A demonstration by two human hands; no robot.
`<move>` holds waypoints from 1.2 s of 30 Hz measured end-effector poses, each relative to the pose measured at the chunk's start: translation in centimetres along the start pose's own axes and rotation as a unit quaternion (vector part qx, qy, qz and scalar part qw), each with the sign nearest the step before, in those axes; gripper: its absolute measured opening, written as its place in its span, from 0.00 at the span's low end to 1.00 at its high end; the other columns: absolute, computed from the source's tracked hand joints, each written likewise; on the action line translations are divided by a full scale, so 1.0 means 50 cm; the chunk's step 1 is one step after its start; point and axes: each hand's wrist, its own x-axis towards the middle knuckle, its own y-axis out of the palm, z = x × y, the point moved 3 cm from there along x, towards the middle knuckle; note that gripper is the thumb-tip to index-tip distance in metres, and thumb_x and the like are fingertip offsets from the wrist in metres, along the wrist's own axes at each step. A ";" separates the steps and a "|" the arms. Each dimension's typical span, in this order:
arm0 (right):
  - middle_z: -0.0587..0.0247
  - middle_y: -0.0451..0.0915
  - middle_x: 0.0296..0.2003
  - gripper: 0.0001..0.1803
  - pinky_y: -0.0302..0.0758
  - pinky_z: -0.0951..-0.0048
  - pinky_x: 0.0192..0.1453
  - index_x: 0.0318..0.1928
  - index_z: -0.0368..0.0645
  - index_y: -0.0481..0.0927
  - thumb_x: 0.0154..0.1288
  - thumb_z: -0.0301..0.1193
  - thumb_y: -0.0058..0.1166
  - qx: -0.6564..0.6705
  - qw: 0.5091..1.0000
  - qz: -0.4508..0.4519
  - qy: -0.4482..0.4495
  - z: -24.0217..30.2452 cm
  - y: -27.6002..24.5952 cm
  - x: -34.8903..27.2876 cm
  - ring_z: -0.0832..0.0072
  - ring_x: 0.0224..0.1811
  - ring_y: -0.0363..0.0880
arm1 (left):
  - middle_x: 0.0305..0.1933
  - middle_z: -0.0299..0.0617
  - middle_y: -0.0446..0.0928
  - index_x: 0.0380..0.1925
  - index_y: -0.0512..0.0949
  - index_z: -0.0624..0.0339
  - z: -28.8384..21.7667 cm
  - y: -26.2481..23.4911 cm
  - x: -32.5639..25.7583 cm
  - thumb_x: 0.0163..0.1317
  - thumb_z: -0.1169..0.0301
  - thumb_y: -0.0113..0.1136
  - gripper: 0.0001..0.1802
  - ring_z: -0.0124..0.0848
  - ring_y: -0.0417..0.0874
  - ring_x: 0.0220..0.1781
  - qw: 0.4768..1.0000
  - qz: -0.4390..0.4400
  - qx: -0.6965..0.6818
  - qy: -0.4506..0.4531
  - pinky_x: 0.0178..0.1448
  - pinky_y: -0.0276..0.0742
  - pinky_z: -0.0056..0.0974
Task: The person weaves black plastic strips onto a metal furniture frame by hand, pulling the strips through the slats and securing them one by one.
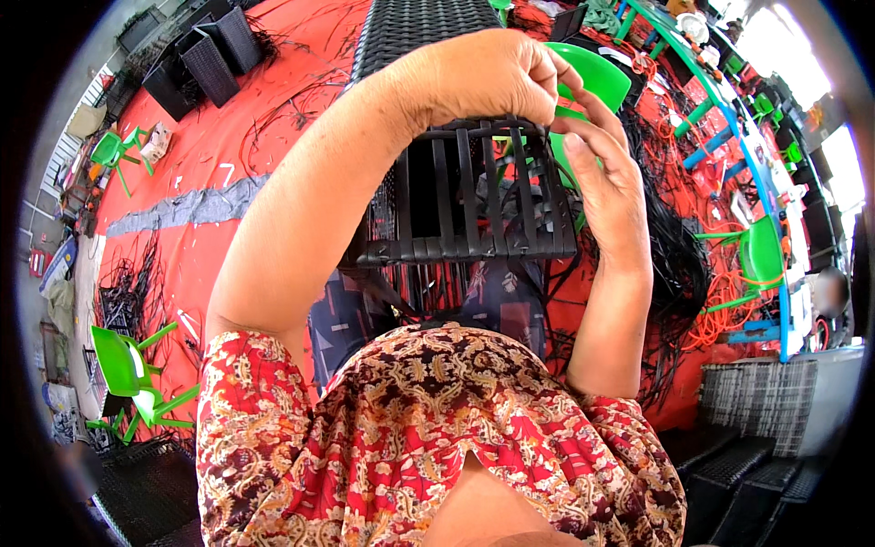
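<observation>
A black wicker furniture frame [469, 248] stands in front of me, between my knees. Its far part is a woven panel [424, 25]; the near end is an open grid of dark strips wrapped around bars. My left hand [510, 77] reaches across to the grid's far right corner, its fingers curled closed there; what they grip is hidden. Close beside it, to the right of the corner, my right hand [606, 182] is raised with thumb and fingers apart. No object shows in it. Loose black strips [670, 219] hang and lie to the right of the frame.
Red sheeting [182, 187] covers the floor, with a grey band across it at left. Green chairs [118, 360] stand on both sides, one [592, 73] just beyond my hands. Dark wicker pieces [210, 64] are at far left. A blue-green metal frame [729, 118] curves along the right.
</observation>
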 end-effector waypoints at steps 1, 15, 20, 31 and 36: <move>0.54 0.70 0.59 0.12 0.56 0.63 0.67 0.40 0.44 0.83 0.64 0.38 0.55 0.018 1.000 0.020 0.009 0.000 0.007 0.005 0.64 0.65 0.61 | 0.54 0.49 0.74 0.20 0.75 0.65 -0.003 -0.005 -0.001 0.47 0.73 0.58 0.06 0.28 0.75 0.50 1.000 0.001 -0.014 0.012 0.52 0.68 0.33; 0.54 0.70 0.58 0.07 0.59 0.69 0.61 0.22 0.41 0.73 0.54 0.25 0.57 0.171 0.981 0.061 0.074 -0.003 0.067 0.036 0.72 0.63 0.62 | 0.63 0.53 0.66 0.22 0.81 0.56 0.015 0.030 -0.156 0.52 0.63 0.58 0.10 0.46 0.64 0.66 0.888 -0.118 0.441 0.045 0.66 0.56 0.52; 0.54 0.70 0.59 0.06 0.60 0.73 0.61 0.22 0.39 0.73 0.53 0.23 0.56 0.120 0.979 0.147 0.074 -0.004 0.071 0.047 0.70 0.62 0.64 | 0.65 0.53 0.64 0.30 0.82 0.53 0.025 0.050 -0.158 0.55 0.60 0.51 0.14 0.44 0.60 0.69 0.847 -0.107 0.519 -0.042 0.67 0.49 0.58; 0.52 0.66 0.61 0.10 0.60 0.68 0.63 0.28 0.40 0.75 0.58 0.32 0.61 0.002 0.970 0.242 0.000 0.023 0.053 0.066 0.67 0.62 0.65 | 0.44 0.50 0.79 0.22 0.83 0.61 0.054 0.018 -0.130 0.48 0.69 0.64 0.06 0.38 0.65 0.66 0.983 -0.122 0.112 -0.079 0.65 0.59 0.39; 0.50 0.69 0.59 0.09 0.61 0.67 0.64 0.36 0.43 0.82 0.59 0.35 0.60 -0.056 0.990 0.105 -0.081 0.047 0.052 0.071 0.64 0.59 0.69 | 0.50 0.49 0.76 0.28 0.82 0.65 0.047 0.012 -0.143 0.53 0.73 0.60 0.06 0.36 0.68 0.63 0.975 -0.191 -0.112 -0.008 0.63 0.63 0.37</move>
